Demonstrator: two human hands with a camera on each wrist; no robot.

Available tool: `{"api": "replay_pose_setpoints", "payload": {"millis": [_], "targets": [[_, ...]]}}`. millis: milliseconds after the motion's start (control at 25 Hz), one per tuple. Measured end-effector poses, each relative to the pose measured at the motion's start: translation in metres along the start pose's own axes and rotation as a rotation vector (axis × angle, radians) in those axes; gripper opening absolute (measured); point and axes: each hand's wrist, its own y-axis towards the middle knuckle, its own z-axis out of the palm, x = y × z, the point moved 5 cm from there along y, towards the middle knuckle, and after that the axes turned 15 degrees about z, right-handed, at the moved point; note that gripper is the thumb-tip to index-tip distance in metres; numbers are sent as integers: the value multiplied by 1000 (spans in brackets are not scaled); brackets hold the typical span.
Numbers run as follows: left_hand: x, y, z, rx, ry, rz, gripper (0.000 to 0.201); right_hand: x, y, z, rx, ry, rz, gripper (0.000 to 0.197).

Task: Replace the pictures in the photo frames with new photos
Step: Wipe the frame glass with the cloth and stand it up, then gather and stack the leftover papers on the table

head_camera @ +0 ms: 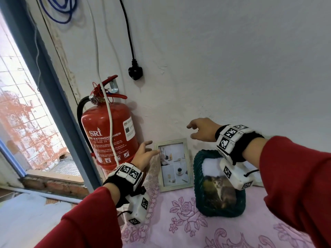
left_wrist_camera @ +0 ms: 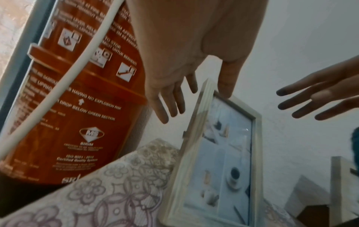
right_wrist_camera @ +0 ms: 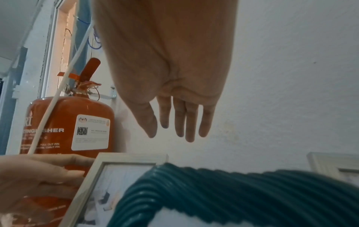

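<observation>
A pale frame [head_camera: 173,165] is standing tall against the wall on the pink cloth [head_camera: 223,228]. The left hand [head_camera: 143,154], fingers spread, is touching its top-left corner; the right hand [head_camera: 202,129], open and empty, is hovering above its right.

Domestic room, plainly furnished. Indicated by pink floral embroidered cloth [head_camera: 188,217] on near surface, framed photos [head_camera: 174,165] against far white plaster wall [head_camera: 232,59], tiled window [head_camera: 21,97] at left, wall-mounted fire extinguisher [head_camera: 107,129].
</observation>
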Motion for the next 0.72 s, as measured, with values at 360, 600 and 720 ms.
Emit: {"api": "replay_pose_setpoints", "payload": {"millis": [360, 600, 720], "targets": [[-123, -48, -5, -59, -25, 202, 37, -5, -80, -52, -181, 231, -57, 32], [-165, -114, 39, 126, -22, 253, 32, -31, -153, -48, -205, 334, -51, 25], [-170, -149, 67, 192, -71, 222, 32, -53, -190, -35, -183, 364, -16, 23]]}}
